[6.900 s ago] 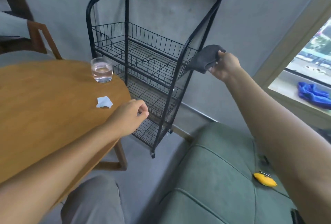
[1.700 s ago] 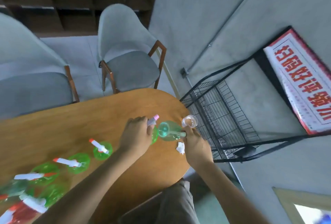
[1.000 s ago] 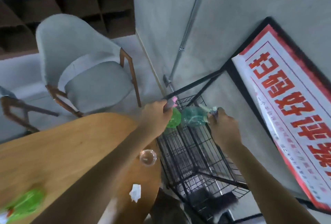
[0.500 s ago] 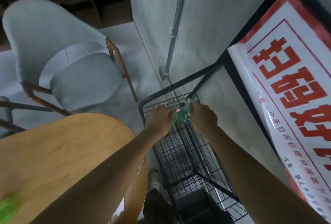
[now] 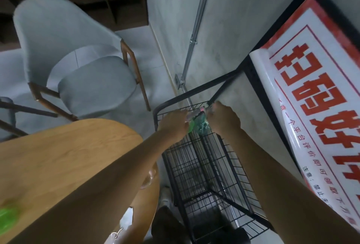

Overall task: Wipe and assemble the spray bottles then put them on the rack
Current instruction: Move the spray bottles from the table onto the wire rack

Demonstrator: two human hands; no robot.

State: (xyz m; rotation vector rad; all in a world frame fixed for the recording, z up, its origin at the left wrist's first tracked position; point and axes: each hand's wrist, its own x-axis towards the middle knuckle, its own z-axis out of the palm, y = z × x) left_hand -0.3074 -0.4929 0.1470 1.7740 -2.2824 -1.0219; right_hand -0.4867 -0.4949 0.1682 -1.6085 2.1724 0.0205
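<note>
Left hand [image 5: 172,125]: I saw fingers curled round light green bottle [image 5: 191,126].
Right hand [image 5: 224,120]: gripped darker green bottle [image 5: 201,125].
Rack [image 5: 204,165]: both bottles over top tier.

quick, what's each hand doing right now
Left hand: grip closed on a green spray bottle over the rack.
Right hand: grip closed on a teal spray bottle.

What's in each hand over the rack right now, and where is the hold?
Left hand grips a bright green spray bottle near its sprayer top; right hand grips a darker teal-green spray bottle, apparently near its top too, fingers hiding the exact spot.
</note>
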